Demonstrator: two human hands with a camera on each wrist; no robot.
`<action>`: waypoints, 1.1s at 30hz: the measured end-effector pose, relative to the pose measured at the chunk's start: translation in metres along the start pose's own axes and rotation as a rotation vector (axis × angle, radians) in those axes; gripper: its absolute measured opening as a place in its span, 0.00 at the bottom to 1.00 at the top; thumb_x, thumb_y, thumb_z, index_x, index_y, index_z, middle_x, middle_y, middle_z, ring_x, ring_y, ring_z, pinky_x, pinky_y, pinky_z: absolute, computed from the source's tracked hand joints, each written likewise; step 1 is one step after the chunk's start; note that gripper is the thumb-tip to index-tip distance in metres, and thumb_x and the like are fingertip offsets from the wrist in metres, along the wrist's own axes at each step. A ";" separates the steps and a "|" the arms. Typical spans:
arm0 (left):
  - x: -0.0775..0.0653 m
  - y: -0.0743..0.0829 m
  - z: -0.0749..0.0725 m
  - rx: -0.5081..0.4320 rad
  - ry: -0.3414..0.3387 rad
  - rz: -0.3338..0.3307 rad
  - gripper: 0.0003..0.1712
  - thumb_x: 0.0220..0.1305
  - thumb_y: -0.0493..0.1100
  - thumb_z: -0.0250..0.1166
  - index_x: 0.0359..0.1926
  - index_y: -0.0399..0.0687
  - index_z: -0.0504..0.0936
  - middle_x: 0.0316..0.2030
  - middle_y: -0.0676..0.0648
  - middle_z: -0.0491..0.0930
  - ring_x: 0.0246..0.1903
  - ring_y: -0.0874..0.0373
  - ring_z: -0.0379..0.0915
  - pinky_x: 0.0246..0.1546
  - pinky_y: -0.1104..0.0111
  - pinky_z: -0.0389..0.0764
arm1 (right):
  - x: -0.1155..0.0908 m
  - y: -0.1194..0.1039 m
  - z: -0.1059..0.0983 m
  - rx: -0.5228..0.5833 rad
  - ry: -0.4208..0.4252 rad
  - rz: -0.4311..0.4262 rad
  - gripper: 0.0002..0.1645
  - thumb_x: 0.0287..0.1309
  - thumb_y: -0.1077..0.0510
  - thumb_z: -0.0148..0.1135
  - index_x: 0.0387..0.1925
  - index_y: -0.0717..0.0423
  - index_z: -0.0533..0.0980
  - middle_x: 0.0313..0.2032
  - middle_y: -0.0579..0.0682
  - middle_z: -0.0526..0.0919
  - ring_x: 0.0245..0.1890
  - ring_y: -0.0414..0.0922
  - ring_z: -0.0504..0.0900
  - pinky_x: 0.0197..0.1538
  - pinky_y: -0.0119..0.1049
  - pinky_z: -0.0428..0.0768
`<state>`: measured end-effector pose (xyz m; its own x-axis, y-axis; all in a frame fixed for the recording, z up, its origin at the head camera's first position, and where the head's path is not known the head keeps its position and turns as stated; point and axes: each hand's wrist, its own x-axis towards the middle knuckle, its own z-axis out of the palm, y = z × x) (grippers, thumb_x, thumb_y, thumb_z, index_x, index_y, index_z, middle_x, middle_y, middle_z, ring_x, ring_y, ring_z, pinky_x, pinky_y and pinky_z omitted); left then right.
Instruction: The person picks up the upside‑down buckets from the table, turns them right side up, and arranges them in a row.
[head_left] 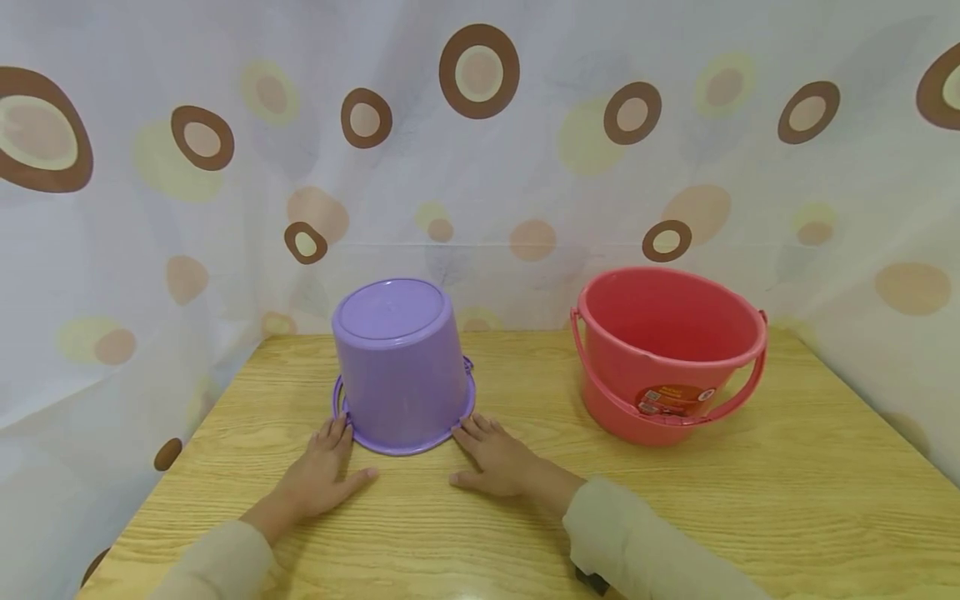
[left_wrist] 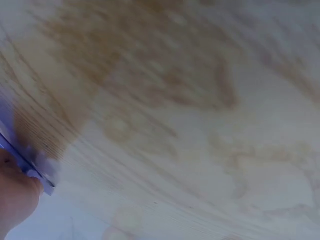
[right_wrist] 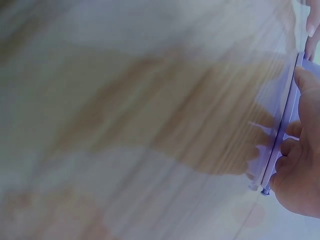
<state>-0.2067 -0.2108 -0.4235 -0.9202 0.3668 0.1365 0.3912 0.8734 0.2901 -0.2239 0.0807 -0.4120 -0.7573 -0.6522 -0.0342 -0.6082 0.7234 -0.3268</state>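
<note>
A purple bucket (head_left: pixel 401 379) stands upside down on the wooden table, its base facing up and its rim on the tabletop. At the rim's near left side, my left hand (head_left: pixel 318 475) touches it with outstretched fingers, the thumb spread away. My right hand (head_left: pixel 498 458) meets the rim's near right side in a similar way, thumb apart. Close up in the right wrist view, fingertips (right_wrist: pixel 287 146) lie along the purple rim (right_wrist: pixel 280 132). Only part of the left hand (left_wrist: pixel 17 195) shows in the left wrist view, beside the purple edge.
To the right a red bucket (head_left: pixel 660 400) stands upright, its handle hanging down in front over a label. Behind the wooden table (head_left: pixel 420 542) hangs a white sheet (head_left: pixel 480 175) with brown and yellow oval prints. A small dark object (head_left: pixel 592 581) shows under the right sleeve.
</note>
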 end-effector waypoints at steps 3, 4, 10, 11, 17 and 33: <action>-0.002 0.000 0.000 -0.007 -0.017 0.007 0.48 0.62 0.61 0.53 0.63 0.21 0.56 0.67 0.26 0.48 0.67 0.29 0.42 0.66 0.41 0.50 | -0.001 0.001 0.000 -0.006 0.000 -0.006 0.44 0.62 0.40 0.51 0.68 0.63 0.54 0.71 0.62 0.49 0.71 0.60 0.46 0.72 0.52 0.48; -0.002 -0.001 0.000 -0.006 -0.022 0.010 0.48 0.63 0.62 0.53 0.64 0.22 0.56 0.68 0.26 0.47 0.68 0.30 0.41 0.66 0.41 0.50 | -0.002 0.001 0.000 -0.005 0.000 -0.008 0.44 0.62 0.40 0.51 0.69 0.63 0.53 0.71 0.61 0.49 0.71 0.60 0.46 0.72 0.52 0.48; -0.003 -0.002 -0.002 0.051 -0.036 0.033 0.48 0.63 0.62 0.52 0.65 0.23 0.55 0.68 0.26 0.48 0.68 0.31 0.41 0.66 0.41 0.52 | -0.003 0.000 0.000 0.001 -0.009 -0.009 0.45 0.62 0.39 0.50 0.69 0.63 0.52 0.71 0.60 0.48 0.72 0.59 0.45 0.73 0.51 0.48; -0.004 -0.002 -0.003 0.061 -0.039 0.037 0.47 0.63 0.62 0.52 0.65 0.24 0.55 0.68 0.27 0.48 0.68 0.31 0.41 0.66 0.42 0.52 | -0.003 0.000 0.000 0.003 -0.012 -0.007 0.45 0.62 0.39 0.50 0.69 0.63 0.52 0.71 0.60 0.48 0.72 0.59 0.44 0.73 0.51 0.48; -0.004 -0.004 -0.006 0.099 -0.040 0.062 0.47 0.63 0.62 0.52 0.65 0.25 0.56 0.68 0.28 0.48 0.68 0.32 0.43 0.66 0.43 0.53 | -0.003 -0.001 0.000 0.020 -0.021 0.001 0.45 0.62 0.38 0.50 0.69 0.62 0.52 0.71 0.63 0.45 0.72 0.60 0.42 0.73 0.52 0.46; -0.004 -0.019 -0.009 0.160 -0.093 0.063 0.48 0.64 0.64 0.50 0.66 0.26 0.54 0.69 0.31 0.47 0.69 0.34 0.43 0.67 0.44 0.51 | -0.008 -0.022 0.002 -0.009 -0.049 0.007 0.43 0.61 0.40 0.52 0.69 0.59 0.55 0.70 0.64 0.50 0.72 0.58 0.46 0.72 0.53 0.49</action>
<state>-0.2107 -0.2320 -0.4207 -0.8941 0.4440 0.0593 0.4479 0.8848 0.1284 -0.2044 0.0693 -0.4060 -0.7489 -0.6576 -0.0824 -0.6056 0.7295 -0.3181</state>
